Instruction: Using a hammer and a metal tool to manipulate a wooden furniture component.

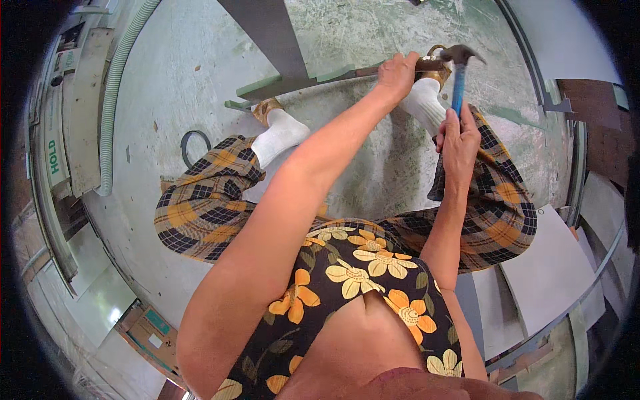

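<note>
My right hand (459,143) is wrapped round the blue and black handle of a claw hammer (459,87), raised upright with its metal head at the top. The hammer's head is close to the right end of a brown bar (432,65); I cannot tell whether they touch. My left hand (398,75) is closed round this bar, which runs sideways between my feet; the grip hides its middle, and its exact kind is unclear. Left of that hand, a dark grey panel (267,37) with pale green edge pieces (259,87) lies on the floor.
My legs in plaid trousers (207,193) are spread on the scuffed concrete floor (360,133). A black ring (195,148) lies by my left knee. A ribbed hose (115,100) runs along the left, near a cardboard box (148,340). Pale sheets (543,267) lie at right.
</note>
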The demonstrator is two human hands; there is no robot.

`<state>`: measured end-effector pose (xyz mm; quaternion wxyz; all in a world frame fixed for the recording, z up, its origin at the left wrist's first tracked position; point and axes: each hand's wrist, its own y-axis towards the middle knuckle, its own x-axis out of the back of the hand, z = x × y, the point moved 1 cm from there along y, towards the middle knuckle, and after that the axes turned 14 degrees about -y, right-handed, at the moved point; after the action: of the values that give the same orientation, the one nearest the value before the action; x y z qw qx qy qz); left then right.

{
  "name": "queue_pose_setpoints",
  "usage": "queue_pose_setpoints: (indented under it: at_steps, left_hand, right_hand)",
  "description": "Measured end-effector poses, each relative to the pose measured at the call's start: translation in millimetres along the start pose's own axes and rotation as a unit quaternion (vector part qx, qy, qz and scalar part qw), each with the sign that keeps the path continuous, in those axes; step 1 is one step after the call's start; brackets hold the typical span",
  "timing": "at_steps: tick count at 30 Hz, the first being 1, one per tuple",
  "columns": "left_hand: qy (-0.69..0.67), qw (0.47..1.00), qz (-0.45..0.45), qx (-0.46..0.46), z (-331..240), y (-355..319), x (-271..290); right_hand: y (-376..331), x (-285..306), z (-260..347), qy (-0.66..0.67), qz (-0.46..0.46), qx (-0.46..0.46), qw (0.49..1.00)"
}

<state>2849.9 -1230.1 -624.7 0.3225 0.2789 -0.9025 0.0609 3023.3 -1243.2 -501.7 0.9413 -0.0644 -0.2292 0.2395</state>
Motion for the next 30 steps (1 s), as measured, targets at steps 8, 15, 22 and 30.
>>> queue_pose_setpoints:
  at_steps: [8,15,22,30]
  left_hand:
    - [0.011,1.0,0.017,0.003,-6,0,1]
    - [0.01,1.0,0.017,-0.022,17,7,16]
    - [-0.125,0.99,-0.065,-0.012,14,-14,78]
    - [-0.348,0.935,-0.056,0.023,33,-27,123]
  right_hand:
    - [0,-2,-1,-0.005,0.024,-0.025,0.999]
    - [-8,5,5,0.034,0.022,-0.017,0.999]
    - [-21,15,21,0.104,-0.023,0.033,0.994]
    - [-22,7,16,0.072,0.001,0.023,0.997]
